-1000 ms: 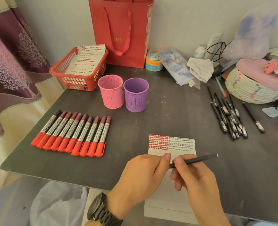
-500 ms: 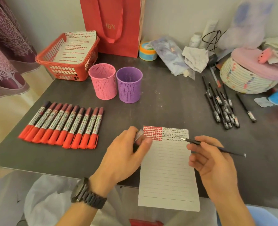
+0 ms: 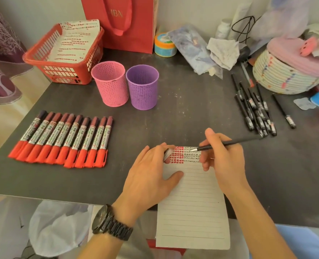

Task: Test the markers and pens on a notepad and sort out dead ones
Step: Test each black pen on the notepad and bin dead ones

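Pen (image 3: 244, 140) gripped in right hand (image 3: 224, 161), tip at pad (image 3: 192, 202) — left hand (image 3: 149, 178) pinches cap (image 3: 167, 154); marks fill top rows, sorting seemingly unstarted.

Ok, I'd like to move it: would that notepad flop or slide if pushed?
The notepad overhangs the table edge without visibly sagging, so it is probably stiff. It likely slides easily once the left hand resting on it lifts.

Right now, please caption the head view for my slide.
Right hand tests a black pen on the notepad; left hand holds its cap.
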